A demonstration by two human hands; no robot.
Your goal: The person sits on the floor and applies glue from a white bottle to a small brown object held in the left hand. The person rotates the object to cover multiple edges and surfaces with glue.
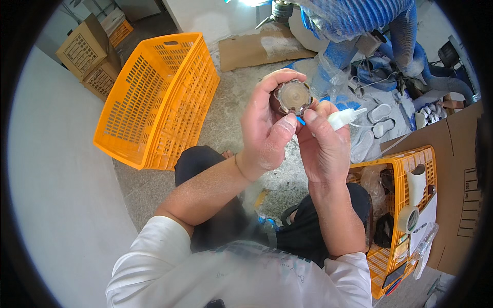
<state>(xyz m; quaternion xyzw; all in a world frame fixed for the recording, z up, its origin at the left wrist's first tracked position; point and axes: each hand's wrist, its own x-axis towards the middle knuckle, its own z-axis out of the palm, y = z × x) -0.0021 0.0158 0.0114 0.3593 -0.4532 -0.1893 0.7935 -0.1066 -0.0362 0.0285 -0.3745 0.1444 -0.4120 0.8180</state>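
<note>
My left hand is wrapped round a small round piece with a flat tan face and a dark, notched rim; its exact kind I cannot make out. The face is turned up toward me. Close against it, my right hand is closed on a small white squeeze bottle with a thin nozzle, which points away to the right. A tiny blue strip shows between the thumbs at the piece's lower edge. Pale dust covers both hands and forearms.
Stacked orange crates stand at the left, with cardboard boxes behind. At the right, another orange crate carries a tape roll and a phone. Blue ducting and slippers lie ahead.
</note>
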